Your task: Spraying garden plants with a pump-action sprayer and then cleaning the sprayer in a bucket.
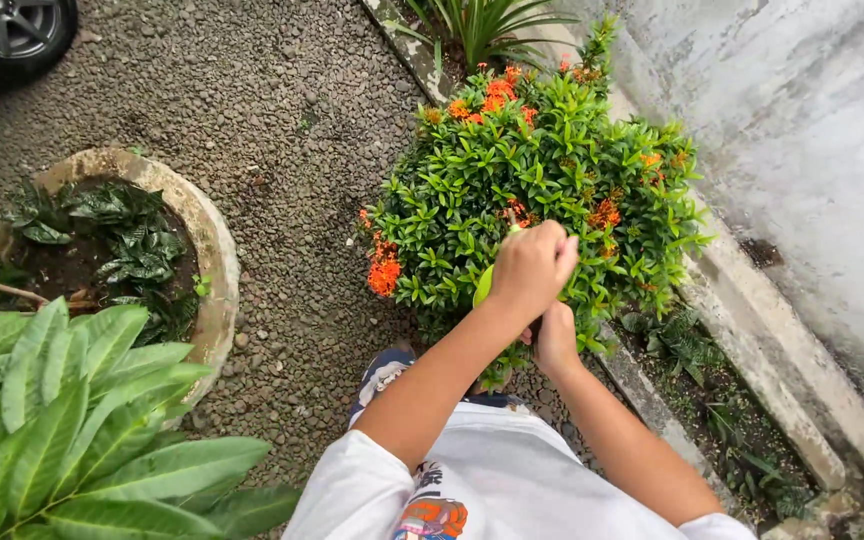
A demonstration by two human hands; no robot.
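Over the near edge of the shrub (pixel 542 170), the left hand (pixel 532 268) holds a green tool (pixel 483 285), closed round it. The right hand (pixel 555 338) sits just beneath; its grip cannot be told.

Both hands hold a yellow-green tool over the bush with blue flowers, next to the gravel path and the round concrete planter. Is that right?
Not quite: the flowers are orange, not blue. The head view shows the left hand and right hand on a yellow-green tool over the bush with orange flowers, next to the gravel path and the round concrete planter.
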